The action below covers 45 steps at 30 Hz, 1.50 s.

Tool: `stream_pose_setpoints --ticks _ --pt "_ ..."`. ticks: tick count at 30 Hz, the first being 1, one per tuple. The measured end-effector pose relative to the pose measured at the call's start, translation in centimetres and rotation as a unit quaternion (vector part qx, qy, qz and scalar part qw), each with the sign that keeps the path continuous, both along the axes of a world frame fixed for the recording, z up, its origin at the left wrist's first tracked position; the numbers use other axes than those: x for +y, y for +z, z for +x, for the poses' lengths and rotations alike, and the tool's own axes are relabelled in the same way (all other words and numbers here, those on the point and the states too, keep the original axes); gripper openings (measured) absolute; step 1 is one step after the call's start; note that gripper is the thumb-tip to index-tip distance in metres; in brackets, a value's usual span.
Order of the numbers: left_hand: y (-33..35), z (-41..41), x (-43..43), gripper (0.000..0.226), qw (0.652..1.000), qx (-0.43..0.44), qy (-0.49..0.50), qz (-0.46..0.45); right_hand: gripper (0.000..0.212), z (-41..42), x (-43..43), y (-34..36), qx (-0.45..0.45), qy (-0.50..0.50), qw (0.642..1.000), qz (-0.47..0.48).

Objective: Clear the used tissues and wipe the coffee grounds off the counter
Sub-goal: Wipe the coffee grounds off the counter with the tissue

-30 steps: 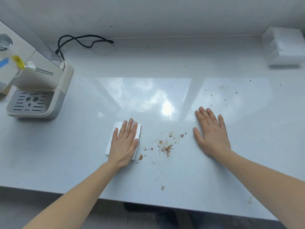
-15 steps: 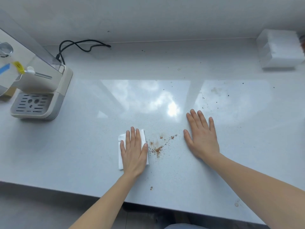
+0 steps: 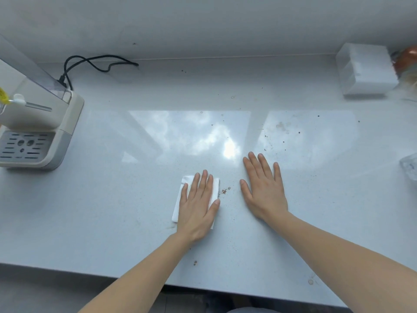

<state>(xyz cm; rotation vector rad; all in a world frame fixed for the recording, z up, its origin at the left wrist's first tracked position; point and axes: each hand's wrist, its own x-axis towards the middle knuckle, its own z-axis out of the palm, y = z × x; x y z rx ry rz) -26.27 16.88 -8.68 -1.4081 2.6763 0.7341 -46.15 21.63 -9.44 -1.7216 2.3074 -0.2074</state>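
My left hand [image 3: 198, 206] lies flat with straight fingers on a folded white tissue [image 3: 180, 197], pressing it onto the pale counter [image 3: 112, 211]. A small clump of brown coffee grounds [image 3: 225, 190] sits just right of the tissue's edge, between my two hands. Another speck of grounds [image 3: 195, 263] lies near the front edge, and fine dark specks [image 3: 282, 141] dot the counter beyond my right hand. My right hand [image 3: 264, 188] rests flat on the bare counter, fingers spread, holding nothing.
A cream coffee machine [image 3: 36, 127] with a grey drip tray stands at the far left, its black cord [image 3: 97, 64] trailing along the back wall. A white tissue box [image 3: 365, 71] sits at the back right beside a bag. Clear plastic [image 3: 409, 166] shows at the right edge.
My left hand has slid the tissue to the right over the grounds, so most of the brown pile is gone from view. The right hand stays flat on the counter.
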Motion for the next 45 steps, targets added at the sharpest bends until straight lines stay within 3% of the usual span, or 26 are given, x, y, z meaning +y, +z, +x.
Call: stream_pose_setpoints --ticks 7,12,16,19,23,25,32,45 --pt "0.1 0.1 -0.4 0.059 0.992 0.088 -0.089 0.025 0.060 0.0 0.0 -0.1 0.007 0.001 1.000 -0.008" --pt "1.6 0.4 -1.2 0.066 0.955 0.278 0.028 0.102 0.061 0.0 0.2 -0.1 0.003 0.004 1.000 -0.013" --pt "2.9 1.7 -1.0 0.062 0.938 0.314 0.147 -0.006 0.060 0.1 0.3 0.6 -0.022 0.009 1.000 -0.009" --pt "2.6 5.7 -0.5 0.055 0.939 0.245 0.229 -0.074 0.056 -0.1 0.4 1.6 -0.054 0.027 0.998 -0.025" --pt "0.5 11.7 -0.1 0.057 0.972 -0.008 0.226 -0.058 0.054 3.0 -1.8 4.0 -0.081 0.168 0.976 -0.112" --pt "-0.1 13.2 -1.1 0.057 0.972 -0.056 0.225 -0.048 0.054 6.2 -3.3 4.6 -0.088 0.234 0.963 -0.099" --pt "-1.2 14.6 -2.4 0.054 0.967 -0.065 0.228 -0.092 0.069 10.8 -4.3 1.2 0.005 0.300 0.953 0.033" --pt "-1.2 14.5 -2.4 0.059 0.968 -0.056 0.227 -0.094 0.065 10.7 -4.7 -0.2 0.020 0.257 0.966 0.009"
